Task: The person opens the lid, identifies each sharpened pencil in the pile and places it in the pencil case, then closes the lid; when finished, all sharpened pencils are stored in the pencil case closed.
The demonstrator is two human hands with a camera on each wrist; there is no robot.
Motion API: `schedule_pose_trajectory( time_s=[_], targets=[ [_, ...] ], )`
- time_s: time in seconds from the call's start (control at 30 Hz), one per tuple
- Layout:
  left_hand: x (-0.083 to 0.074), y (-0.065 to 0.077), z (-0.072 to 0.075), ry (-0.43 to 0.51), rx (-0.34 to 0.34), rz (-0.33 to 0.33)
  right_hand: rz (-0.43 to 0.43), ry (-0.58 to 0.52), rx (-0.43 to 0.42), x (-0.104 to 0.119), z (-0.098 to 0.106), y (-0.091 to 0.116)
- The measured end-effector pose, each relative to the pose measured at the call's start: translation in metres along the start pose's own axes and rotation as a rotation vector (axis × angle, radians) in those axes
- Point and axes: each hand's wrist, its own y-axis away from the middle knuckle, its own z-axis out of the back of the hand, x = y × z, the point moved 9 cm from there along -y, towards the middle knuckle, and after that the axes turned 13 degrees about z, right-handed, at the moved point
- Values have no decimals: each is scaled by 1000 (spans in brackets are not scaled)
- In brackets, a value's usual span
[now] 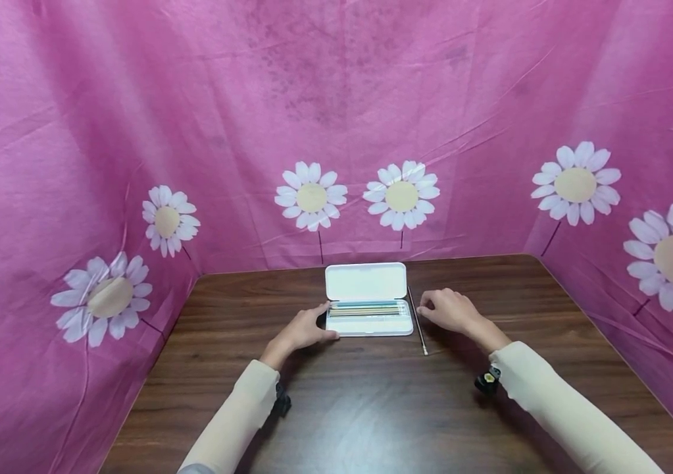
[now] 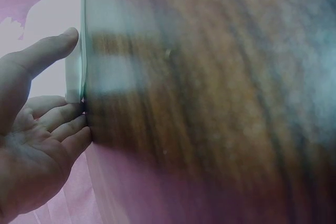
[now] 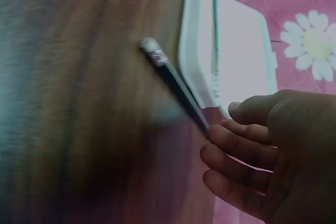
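Note:
A white pencil case (image 1: 370,326) lies with its lid (image 1: 366,282) raised at the back. Inside, several pencils (image 1: 366,309) lie side by side. My left hand (image 1: 306,327) grips the case's left end, thumb along the front wall and fingers at the side; the left wrist view shows the thumb tip (image 2: 71,36) against the front wall. To the right of the case, a dark pencil (image 1: 417,322) lies slanted, its pale eraser end towards me. Right beside it is my right hand (image 1: 445,309), fingers loosely bent. The right wrist view has the pencil (image 3: 176,90) reaching the index fingertip, with the thumb apart from it.
The dark wooden table (image 1: 348,408) reflects light near its front. A pink cloth (image 1: 241,131) with white daisies surrounds its back and sides. Each sleeve carries a black wrist camera, one at the left cuff (image 1: 281,400) and one at the right cuff (image 1: 487,382).

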Motion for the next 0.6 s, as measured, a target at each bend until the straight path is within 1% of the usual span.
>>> schedule_pose_trajectory(
  time_s=[0.03,0.1,0.27,0.37,0.47,0.53,0.6],
  targets=[
    [0,0,0,1,2,2,17,10,-2,-4,-6,2],
    [1,0,-1,4,5,5,17,7,21,-5,-13,6],
    [1,2,-1,18,8,6,-26,-3,63,-12,-28,7],
    [0,2,0,18,7,4,-55,8,78,-29,-45,3],
    [-1,2,0,13,5,4,-98,13,99,-51,-67,0],
    [-1,2,1,12,4,3,-131,-9,134,-57,-74,0],
    [-1,2,1,13,4,1,-160,-12,136,-60,-77,1]
  ],
)
